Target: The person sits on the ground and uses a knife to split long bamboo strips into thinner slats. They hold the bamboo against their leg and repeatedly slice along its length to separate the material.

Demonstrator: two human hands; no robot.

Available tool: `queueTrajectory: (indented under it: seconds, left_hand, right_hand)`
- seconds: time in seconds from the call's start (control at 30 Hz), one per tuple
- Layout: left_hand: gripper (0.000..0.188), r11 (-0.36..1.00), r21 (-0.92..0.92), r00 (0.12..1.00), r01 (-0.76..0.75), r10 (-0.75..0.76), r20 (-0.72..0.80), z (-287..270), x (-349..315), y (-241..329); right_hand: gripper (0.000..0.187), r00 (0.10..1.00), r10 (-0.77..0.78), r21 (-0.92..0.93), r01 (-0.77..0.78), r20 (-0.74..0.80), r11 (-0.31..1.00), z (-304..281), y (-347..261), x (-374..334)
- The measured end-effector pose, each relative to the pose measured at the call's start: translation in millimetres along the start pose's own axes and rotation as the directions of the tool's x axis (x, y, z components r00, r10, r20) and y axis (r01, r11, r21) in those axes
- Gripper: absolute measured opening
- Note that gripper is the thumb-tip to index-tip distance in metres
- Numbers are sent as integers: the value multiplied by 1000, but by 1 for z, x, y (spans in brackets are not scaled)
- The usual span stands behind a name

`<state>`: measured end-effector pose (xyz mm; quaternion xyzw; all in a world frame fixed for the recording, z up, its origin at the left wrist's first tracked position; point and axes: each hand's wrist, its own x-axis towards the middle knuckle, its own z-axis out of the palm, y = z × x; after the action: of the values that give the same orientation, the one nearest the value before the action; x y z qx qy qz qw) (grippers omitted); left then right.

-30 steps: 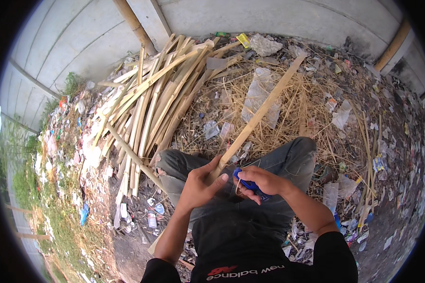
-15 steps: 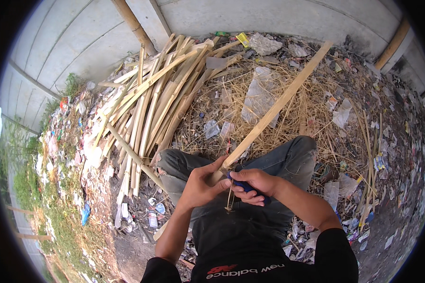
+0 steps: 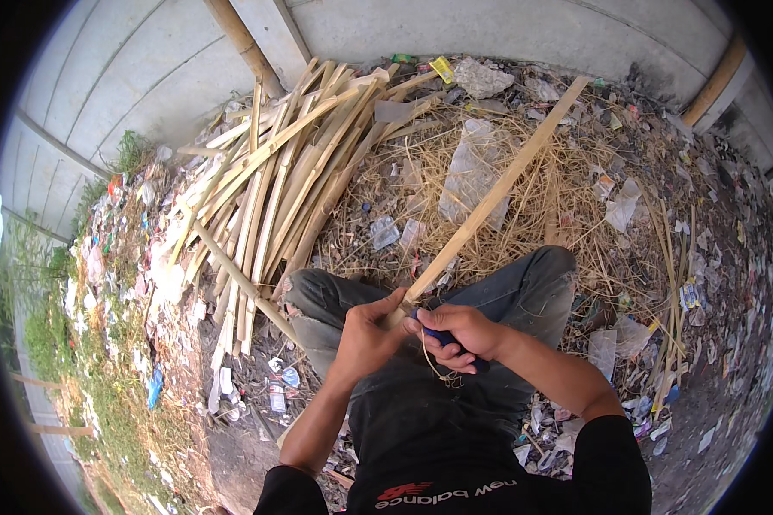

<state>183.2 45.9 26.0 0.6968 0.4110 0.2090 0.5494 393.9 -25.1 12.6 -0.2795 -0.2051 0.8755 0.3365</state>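
Setting: outdoor ground (image 3: 661, 283) of dirt, dry straw and scattered litter, bounded at the top by a pale grey concrete wall (image 3: 455, 26).

Your left hand (image 3: 368, 335): fingers curled tight around the near end of a long, pale, flat split-bamboo strip (image 3: 498, 193), thumb lying along it. The strip runs from your lap up and to the right, its far end reaching out over the straw toward the wall.

Your right hand (image 3: 459, 336): clenched on a dark blue tool handle (image 3: 442, 337), set just beside the left hand and against the strip's near end. The blade is hidden; you cannot tell its shape. A thin curled bamboo shaving (image 3: 434, 365) hangs below this hand.

Beneath both hands: your knees in worn grey-blue trousers (image 3: 532, 292).

To your left: a loose pile of pale split-bamboo slats (image 3: 275, 180), fanned out and leaning toward the wall, one slat lying crosswise over the others.

Beyond the knees: a crumpled clear plastic sheet (image 3: 468, 172) on the straw, under the strip's line.

Far left: a patch of green weeds (image 3: 51, 335) among the rubbish.
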Motion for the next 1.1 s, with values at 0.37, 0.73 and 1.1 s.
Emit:
queueTrajectory:
  seconds: [0.37,0.73,1.1]
  left_hand:
    - [56,988,152,998,31,-22,-57,-1,4,8]
    - [57,991,103,994,80,-87,59,-11,5,-15]
    - [51,942,-310,974,127,-60,218,-10,5,-23]
  right_hand:
    - [50,971,-166,-41,162,-170,986,12,15,16]
    - [48,919,-237,-283,147,-316,948,13,35,25]
    - [48,873,-412,-352,311,-260,883,-1,7,11]
